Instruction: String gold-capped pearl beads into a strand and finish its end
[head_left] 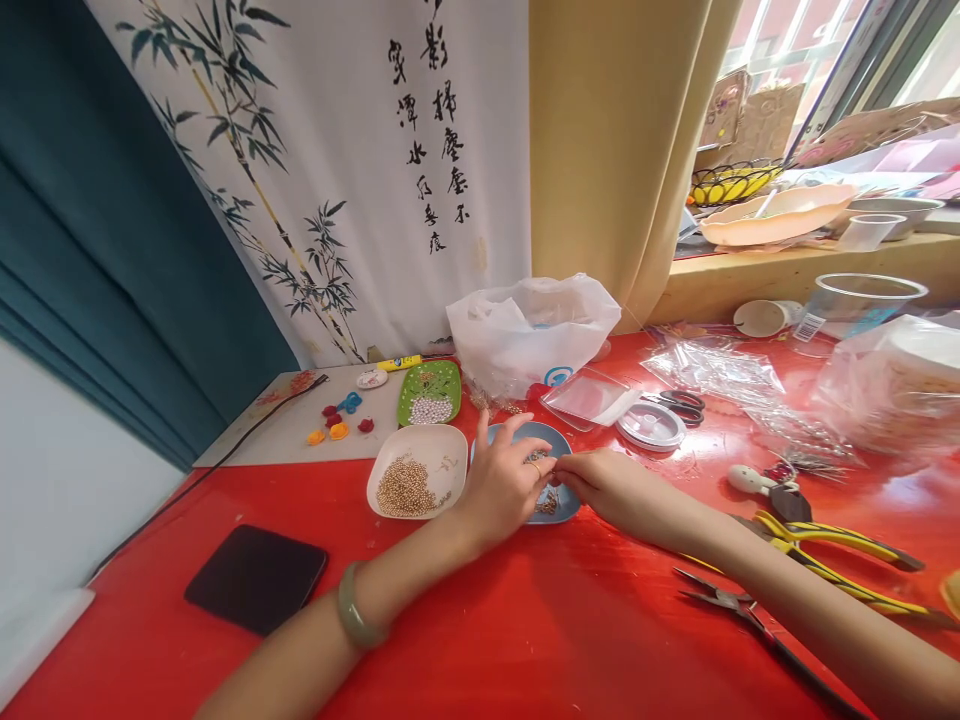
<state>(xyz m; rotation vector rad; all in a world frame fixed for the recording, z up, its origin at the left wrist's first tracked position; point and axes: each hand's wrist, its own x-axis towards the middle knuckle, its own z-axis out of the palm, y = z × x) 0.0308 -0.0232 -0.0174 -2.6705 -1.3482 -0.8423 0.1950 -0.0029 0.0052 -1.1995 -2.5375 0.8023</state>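
Left hand (504,482) and right hand (604,492), pinched close together above the blue tray (553,437), contents of either grip unclear.

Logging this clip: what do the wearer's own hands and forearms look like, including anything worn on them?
The left hand has a thin gold-coloured ring on one finger, and a smooth, thick, grey-green bangle circles that forearm. The right hand shows no jewellery, though its fingertips are partly hidden. No sleeves or gloves show on either side.
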